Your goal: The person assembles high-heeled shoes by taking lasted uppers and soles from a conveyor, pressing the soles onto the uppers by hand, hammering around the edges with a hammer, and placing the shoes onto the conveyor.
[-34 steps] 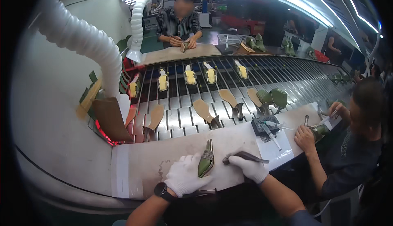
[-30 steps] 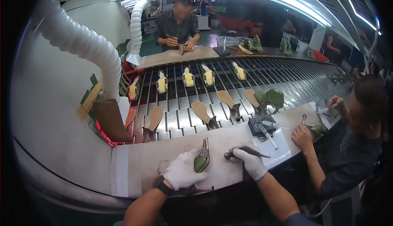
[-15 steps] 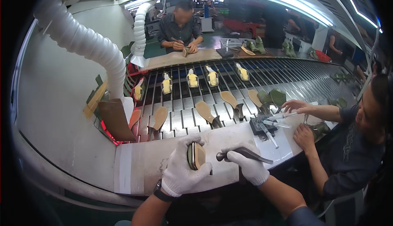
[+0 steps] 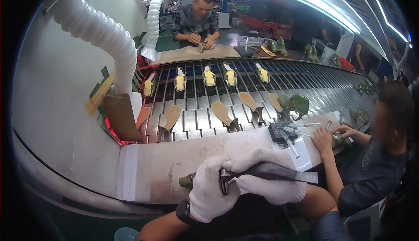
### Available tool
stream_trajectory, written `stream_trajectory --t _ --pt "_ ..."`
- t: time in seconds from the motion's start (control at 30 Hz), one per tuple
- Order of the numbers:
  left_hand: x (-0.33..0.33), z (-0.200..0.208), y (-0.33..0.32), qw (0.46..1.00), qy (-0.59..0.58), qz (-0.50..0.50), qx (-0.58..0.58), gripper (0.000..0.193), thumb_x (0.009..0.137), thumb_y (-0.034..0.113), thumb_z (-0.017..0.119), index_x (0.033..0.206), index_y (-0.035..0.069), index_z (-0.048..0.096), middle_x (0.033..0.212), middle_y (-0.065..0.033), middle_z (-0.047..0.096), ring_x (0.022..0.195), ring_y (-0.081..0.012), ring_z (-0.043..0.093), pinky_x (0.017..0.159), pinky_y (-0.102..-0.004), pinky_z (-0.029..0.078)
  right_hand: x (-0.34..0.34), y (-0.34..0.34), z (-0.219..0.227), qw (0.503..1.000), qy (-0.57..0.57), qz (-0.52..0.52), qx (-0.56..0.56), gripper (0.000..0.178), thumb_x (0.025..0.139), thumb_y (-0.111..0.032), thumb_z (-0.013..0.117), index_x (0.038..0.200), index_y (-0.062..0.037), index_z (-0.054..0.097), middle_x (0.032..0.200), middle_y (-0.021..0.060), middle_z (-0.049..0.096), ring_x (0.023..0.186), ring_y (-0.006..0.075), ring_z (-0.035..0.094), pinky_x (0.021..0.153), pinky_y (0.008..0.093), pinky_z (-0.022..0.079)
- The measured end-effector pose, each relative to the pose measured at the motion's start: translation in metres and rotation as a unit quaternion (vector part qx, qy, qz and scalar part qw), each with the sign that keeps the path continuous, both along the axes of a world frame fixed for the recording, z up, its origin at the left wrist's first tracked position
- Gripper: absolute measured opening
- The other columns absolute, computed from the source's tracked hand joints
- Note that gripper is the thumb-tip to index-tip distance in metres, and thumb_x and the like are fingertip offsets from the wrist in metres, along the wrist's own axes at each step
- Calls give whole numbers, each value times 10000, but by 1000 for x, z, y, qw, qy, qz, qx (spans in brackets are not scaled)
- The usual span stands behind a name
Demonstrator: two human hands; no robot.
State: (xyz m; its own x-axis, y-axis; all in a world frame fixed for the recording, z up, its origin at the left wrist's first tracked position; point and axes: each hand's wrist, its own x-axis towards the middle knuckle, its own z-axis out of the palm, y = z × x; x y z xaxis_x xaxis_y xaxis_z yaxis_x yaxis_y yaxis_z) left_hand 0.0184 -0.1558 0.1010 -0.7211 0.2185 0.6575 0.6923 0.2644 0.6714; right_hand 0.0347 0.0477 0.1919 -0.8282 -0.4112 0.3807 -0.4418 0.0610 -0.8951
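Both my hands wear white knit gloves and meet above the near bench. My left hand is closed around a green shoe, its end sticking out at the left while the rest is mostly hidden. In my closed right hand is a dark metal hammer. Its rounded end meets the shoe at my left hand, though the exact contact is hidden. The flat, worn end points right.
Tan soles with heels and shoe uppers with yellow insides lie on the slatted conveyor. Syringes rest on a black block at right. One co-worker handles a green shoe; another works opposite. A white hose hangs left.
My right hand has brought the hammer left against the shoe. My left hand has turned the shoe and moved slightly lower. The co-worker's hand at right has left the syringes.
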Motion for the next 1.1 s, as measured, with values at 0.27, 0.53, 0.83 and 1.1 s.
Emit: stream_trajectory --t 0.27,0.53,0.83,1.1 --pt "40 -6 -15 985 153 -16 -73 664 807 105 855 1383 -3 545 1239 -184 699 1058 -378 724 928 -499 593 38 -1 -19 993 -94 65 -6 244 1037 -75 798 1263 -23 721 1182 115 820 1137 179 784 1017 354 614" --pt "15 -131 -44 923 248 211 -207 549 1085 339 648 1486 -4 499 1416 -233 664 1347 -411 652 1289 -609 371 55 -31 -163 961 -240 -84 -108 246 1056 -20 666 1286 62 695 1248 212 798 1179 272 783 1062 420 631" --pt "14 -138 -55 922 227 205 -235 708 1033 397 734 1541 -3 445 1456 -235 620 1380 -433 622 1296 -638 342 40 -29 -159 944 -290 -63 -146 238 1038 -22 707 1252 72 665 1293 268 776 1234 353 768 1080 483 635" --pt "22 -141 -57 931 207 179 -240 858 977 449 824 1572 -7 407 1467 -239 586 1394 -465 599 1309 -662 317 9 -16 -131 961 -246 -30 -123 292 1018 -89 823 1266 32 730 1211 170 817 1096 192 794 987 348 631"
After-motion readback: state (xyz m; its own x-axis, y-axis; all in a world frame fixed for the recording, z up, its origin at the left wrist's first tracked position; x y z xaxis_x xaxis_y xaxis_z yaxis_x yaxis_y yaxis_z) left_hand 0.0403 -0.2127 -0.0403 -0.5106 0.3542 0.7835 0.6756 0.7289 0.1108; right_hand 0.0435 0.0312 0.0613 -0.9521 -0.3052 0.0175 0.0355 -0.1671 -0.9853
